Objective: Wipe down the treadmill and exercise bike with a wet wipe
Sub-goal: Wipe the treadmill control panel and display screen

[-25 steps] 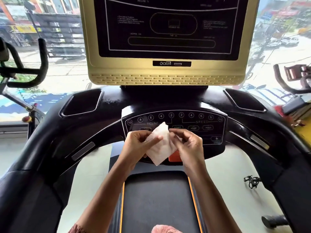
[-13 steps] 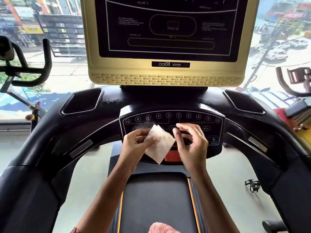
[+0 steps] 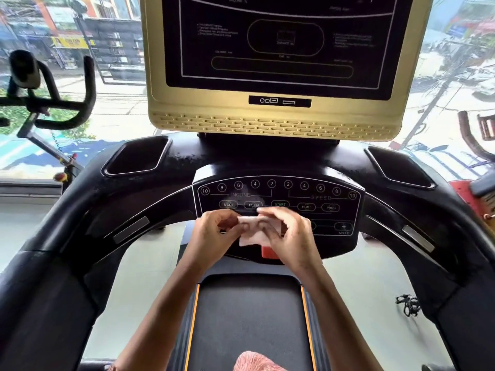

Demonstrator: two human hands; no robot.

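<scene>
White wet wipe (image 3: 250,232) is bunched between the curled fingers of both hands: the left hand (image 3: 214,232) pinches its left end, the right hand (image 3: 293,236) grips its right part. Just beyond the fingertips is the treadmill (image 3: 80,223) button panel (image 3: 318,198).

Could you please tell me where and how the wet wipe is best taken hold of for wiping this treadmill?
Probably by its folded upper edge, coming from the person's side with fingers on top. The wet wipe is limp and hangs crumpled between the left hand and right hand, which pinch that edge, so only bunched layers give a firm hold.
</scene>
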